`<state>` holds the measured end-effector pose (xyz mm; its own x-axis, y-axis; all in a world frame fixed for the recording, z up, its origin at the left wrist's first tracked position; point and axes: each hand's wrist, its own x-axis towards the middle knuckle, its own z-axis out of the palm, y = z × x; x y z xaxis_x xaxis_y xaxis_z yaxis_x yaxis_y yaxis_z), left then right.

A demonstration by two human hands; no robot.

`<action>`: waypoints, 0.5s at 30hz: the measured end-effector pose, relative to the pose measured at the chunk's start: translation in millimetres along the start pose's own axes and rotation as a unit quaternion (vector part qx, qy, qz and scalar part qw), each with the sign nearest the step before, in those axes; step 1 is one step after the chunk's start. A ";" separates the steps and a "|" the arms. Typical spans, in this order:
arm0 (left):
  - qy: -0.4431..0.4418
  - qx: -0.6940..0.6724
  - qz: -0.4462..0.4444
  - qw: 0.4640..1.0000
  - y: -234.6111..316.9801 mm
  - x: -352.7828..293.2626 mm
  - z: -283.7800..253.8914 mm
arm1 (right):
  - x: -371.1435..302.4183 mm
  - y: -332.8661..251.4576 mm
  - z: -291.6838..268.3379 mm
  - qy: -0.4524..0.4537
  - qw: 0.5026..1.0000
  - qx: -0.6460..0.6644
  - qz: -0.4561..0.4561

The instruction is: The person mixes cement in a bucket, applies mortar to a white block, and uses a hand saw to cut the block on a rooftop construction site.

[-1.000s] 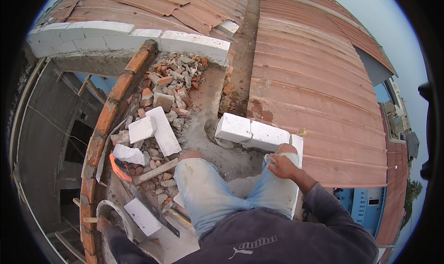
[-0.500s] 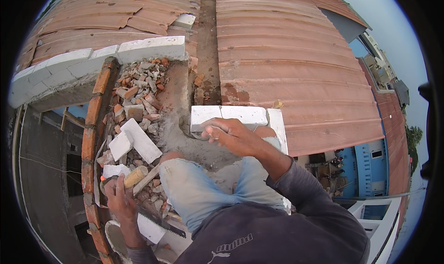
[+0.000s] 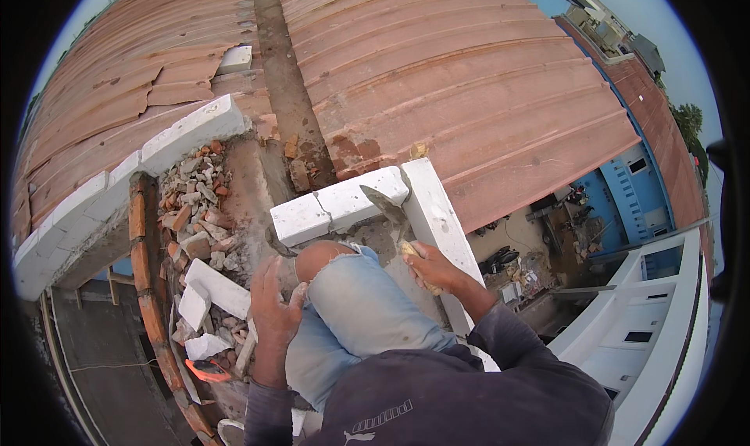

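Observation:
My right hand (image 3: pixel 439 269) is closed around the yellowish handle of a pointed trowel (image 3: pixel 383 205). Its grey blade reaches over the right end of a row of white blocks (image 3: pixel 351 198). A long white block (image 3: pixel 439 219) runs at an angle along the right side of that row, close to my right hand. My left hand (image 3: pixel 275 304) holds nothing; its fingers are apart beside my bent knee. Grey mortar partly shows between my knee and the blocks.
Broken bricks and stones (image 3: pixel 199 204) fill the strip at left, with loose white pieces (image 3: pixel 217 288) and an orange-and-black object (image 3: pixel 208 370). A brick edge (image 3: pixel 148 321) borders a drop at left. Rusty metal roofing (image 3: pixel 453 94) lies ahead; another drop opens at right.
The yellowish-handled tool has left my left hand, which moved right to my knee. My right hand, empty before, now grips the trowel. My view has turned right and my legs have shifted.

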<state>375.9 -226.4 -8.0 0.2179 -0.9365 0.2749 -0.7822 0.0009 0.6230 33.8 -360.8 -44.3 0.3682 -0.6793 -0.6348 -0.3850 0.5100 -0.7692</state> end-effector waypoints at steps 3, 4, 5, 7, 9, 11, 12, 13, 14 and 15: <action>-0.050 0.080 -0.161 0.982 -45.7 -75.3 -0.3 | 48.8 110.8 1.5 0.075 0.994 0.043 0.072; -0.075 0.092 -0.222 0.968 -53.6 -104.1 -1.7 | 68.1 139.9 5.8 0.106 0.992 0.014 0.073; -0.095 0.109 -0.247 0.958 -56.8 -132.3 -1.7 | 87.9 162.7 10.1 0.127 0.986 -0.018 0.105; -0.113 0.104 -0.294 0.943 -63.0 -173.3 2.8 | 127.6 189.1 23.5 0.224 0.971 -0.073 0.037; -0.111 0.064 -0.328 0.936 -65.6 -198.8 5.8 | 160.7 193.5 40.6 0.273 0.958 -0.086 0.032; -0.120 0.076 -0.332 0.932 -69.5 -206.2 7.8 | 178.1 186.5 56.2 0.316 0.946 -0.050 0.044; -0.119 0.081 -0.336 0.931 -70.6 -206.0 8.5 | 180.7 181.0 62.0 0.291 0.950 -0.098 0.058; -0.102 0.072 -0.313 0.942 -71.0 -204.3 8.7 | 179.3 176.0 66.9 0.289 0.945 -0.141 0.058; -0.116 0.082 -0.343 0.929 -70.5 -202.0 8.6 | 174.3 171.6 69.4 0.262 0.946 -0.180 0.057; -0.117 0.080 -0.344 0.928 -69.4 -199.0 8.1 | 166.7 168.2 70.1 0.283 0.942 -0.171 0.059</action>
<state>382.1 -42.9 -111.8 0.5806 -0.7464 -0.3252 -0.5855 -0.6603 0.4702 89.7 -351.3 -284.6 -0.1673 -0.8498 -0.4999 -0.6803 0.4665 -0.5653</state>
